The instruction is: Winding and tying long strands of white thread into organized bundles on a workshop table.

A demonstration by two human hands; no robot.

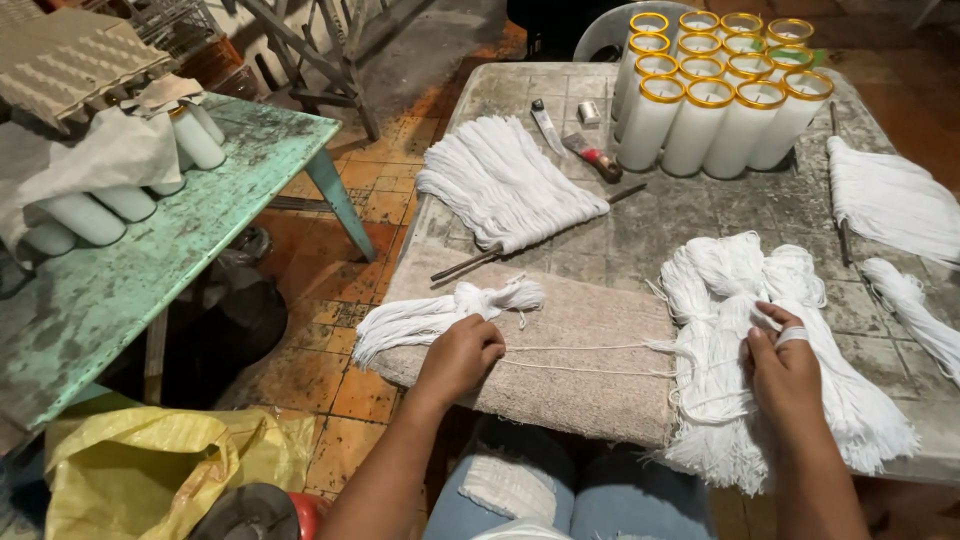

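White string strands stretch taut across the stone table between both hands. Left hand is clenched on their ends beside a small bundle; right hand presses the large string hank, fingers pinching strands. Candle glasses stand far behind.

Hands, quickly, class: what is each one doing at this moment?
Left hand: closed, pinching white strings on the cloth pad.
Right hand: fingers curled, gripping the large string bundle.
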